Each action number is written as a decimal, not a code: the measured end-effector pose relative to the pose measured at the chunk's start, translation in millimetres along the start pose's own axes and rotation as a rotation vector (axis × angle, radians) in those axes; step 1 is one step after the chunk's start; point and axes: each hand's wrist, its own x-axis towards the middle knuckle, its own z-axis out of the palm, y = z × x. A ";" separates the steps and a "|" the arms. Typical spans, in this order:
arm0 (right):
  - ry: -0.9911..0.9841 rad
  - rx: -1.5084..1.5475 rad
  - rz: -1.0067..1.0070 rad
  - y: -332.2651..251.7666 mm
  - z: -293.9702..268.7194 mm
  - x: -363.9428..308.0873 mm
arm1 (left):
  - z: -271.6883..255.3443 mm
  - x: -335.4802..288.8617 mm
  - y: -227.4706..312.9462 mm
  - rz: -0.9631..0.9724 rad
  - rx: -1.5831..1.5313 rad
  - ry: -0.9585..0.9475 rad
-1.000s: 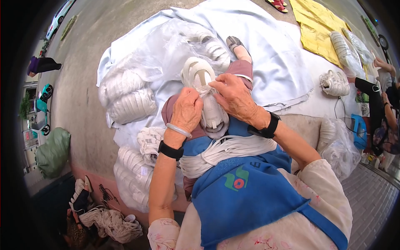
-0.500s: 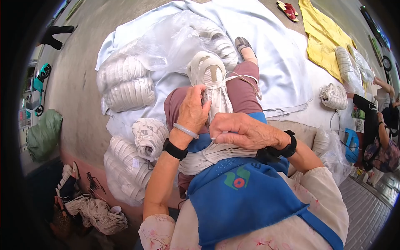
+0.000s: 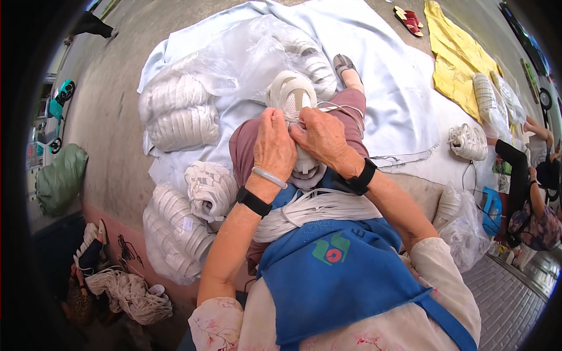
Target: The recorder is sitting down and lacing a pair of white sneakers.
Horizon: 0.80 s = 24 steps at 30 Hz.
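A white and beige sneaker [image 3: 282,86] rests on my lap, toe pointing away from me. Over its lace area my left hand [image 3: 274,143] is closed with thumb and fingers pinched on the white shoelace [image 3: 294,119]. Right beside it, my right hand [image 3: 324,137] also pinches the shoelace, fingers curled. Both hands cover much of the sneaker's middle; its heel end shows below them. A loose length of lace trails over my right thigh. On the blue apron [image 3: 333,281] at my waist lies a thick bundle of white laces [image 3: 322,207].
Plastic-wrapped stacks of white shoes [image 3: 181,126] sit on a pale blue cloth [image 3: 395,88]. Near my left knee are a white shoe bundle [image 3: 209,187] and another wrapped stack [image 3: 175,231]. At the right are a yellow cloth [image 3: 456,64] and a seated person [image 3: 533,216].
My right hand has moved forward and left from near my waist to the sneaker's laces, beside my left hand. My left hand has shifted slightly. The sneaker's heel end has come into view.
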 end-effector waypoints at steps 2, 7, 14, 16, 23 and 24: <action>0.028 -0.013 0.002 -1.1 5.8 5.7 | -5.1 2.9 -1.9 -0.002 0.037 0.014; 0.109 -0.006 0.028 -0.5 10.7 10.5 | -8.2 7.4 -3.4 0.004 0.163 -0.099; 0.092 0.033 -0.007 10.4 27.9 -0.3 | -3.9 8.7 -17.4 0.037 0.178 -0.264; 0.072 0.045 -0.023 9.2 32.7 -1.2 | -7.9 14.1 -14.1 -0.069 0.132 -0.344; 0.152 0.069 -0.186 20.9 29.0 6.7 | -3.2 41.5 -40.5 0.038 -0.007 -0.347; 0.152 0.074 -0.178 21.0 27.3 9.2 | -5.4 47.4 -39.7 0.051 -0.017 -0.366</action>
